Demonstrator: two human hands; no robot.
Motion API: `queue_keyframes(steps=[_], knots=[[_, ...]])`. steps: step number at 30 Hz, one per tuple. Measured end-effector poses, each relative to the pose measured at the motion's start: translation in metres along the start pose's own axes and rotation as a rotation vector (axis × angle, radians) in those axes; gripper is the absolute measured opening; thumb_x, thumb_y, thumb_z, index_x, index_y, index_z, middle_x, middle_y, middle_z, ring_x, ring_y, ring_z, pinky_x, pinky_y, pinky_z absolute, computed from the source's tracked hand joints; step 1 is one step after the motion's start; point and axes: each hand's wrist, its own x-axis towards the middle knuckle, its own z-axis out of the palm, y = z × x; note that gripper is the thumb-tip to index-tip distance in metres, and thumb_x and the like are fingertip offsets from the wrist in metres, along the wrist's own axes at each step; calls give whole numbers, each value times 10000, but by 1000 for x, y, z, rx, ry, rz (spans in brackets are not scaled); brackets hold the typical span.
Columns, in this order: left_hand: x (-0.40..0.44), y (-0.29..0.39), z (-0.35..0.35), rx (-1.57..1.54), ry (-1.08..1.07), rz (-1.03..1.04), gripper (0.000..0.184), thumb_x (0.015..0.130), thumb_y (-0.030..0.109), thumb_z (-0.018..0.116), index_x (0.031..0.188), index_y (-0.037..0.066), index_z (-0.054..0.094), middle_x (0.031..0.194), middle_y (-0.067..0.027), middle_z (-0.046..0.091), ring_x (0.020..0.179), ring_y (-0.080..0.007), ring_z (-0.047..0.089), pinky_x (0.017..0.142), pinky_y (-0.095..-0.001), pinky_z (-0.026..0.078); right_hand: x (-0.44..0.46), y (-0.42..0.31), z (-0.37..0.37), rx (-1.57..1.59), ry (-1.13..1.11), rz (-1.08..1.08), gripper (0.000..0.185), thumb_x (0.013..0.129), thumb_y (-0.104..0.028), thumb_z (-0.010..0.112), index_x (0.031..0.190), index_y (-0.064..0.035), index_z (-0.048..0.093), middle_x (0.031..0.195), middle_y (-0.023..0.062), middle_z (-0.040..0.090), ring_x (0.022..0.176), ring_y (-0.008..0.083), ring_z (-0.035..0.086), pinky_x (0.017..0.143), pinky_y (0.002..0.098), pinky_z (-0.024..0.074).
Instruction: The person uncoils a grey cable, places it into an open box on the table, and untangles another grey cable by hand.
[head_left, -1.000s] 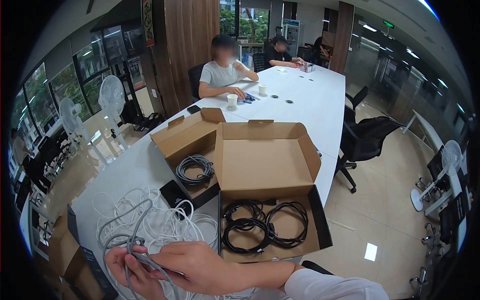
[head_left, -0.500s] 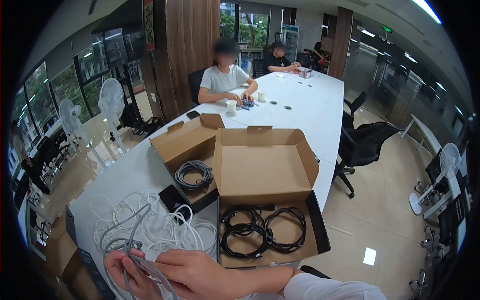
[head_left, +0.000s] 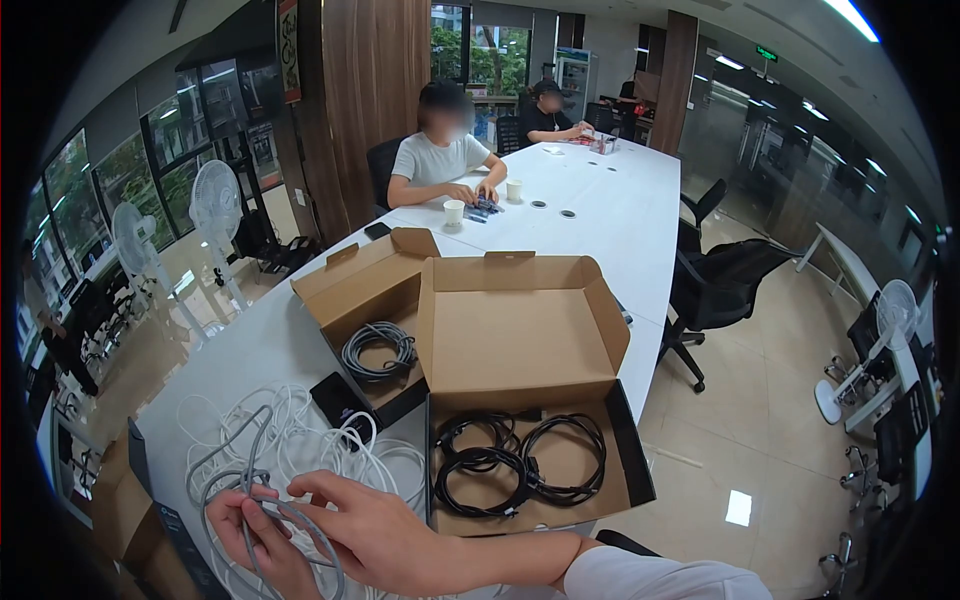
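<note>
At the lower left, my left hand (head_left: 262, 540) pinches a loosely tangled grey cable (head_left: 258, 437) between thumb and fingers. My right hand (head_left: 375, 532) reaches in from the right, its bent fingers on the same cable just beside the left hand; its thumb is hidden. Loose grey loops rise above and hang below both hands. Under and behind them spreads a heap of tangled white cables (head_left: 290, 410) on the table. To the right, an open cardboard box (head_left: 640, 455) contains several coiled black cables (head_left: 485, 480). A smaller open box (head_left: 345, 285) behind has a coiled grey cable (head_left: 378, 352) inside.
A black box-shaped item (head_left: 340, 397) lies by the white cables. Another open carton (head_left: 135, 500) stands at the left edge. Farther along the white table (head_left: 600, 230) are paper cups (head_left: 454, 212) and two seated people. Office chairs (head_left: 730, 285) line the right side.
My right hand's fingers have lifted and spread slightly on the grey cable. My left hand keeps its pinch. The whole view has shifted a little.
</note>
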Motion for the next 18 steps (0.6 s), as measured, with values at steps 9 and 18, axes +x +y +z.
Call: queue_keyframes(steps=[9,18], knots=[[-1,3,0,22,33,29,174,1027,243,450,1022,70,451,819,-35,565,508,-18,352,432,-165,259,-3,7,7,-46,32,-53,399,753,31,581,1152,15,570,1040,138,600,942,332,605,767,400,518],[1,10,-4,-26,2,36,167,1007,209,500,990,47,463,789,-66,585,487,-30,364,444,-172,280,-3,6,8,-110,-4,-5,372,783,-33,665,1152,-41,617,1059,111,640,911,287,639,760,350,532]])
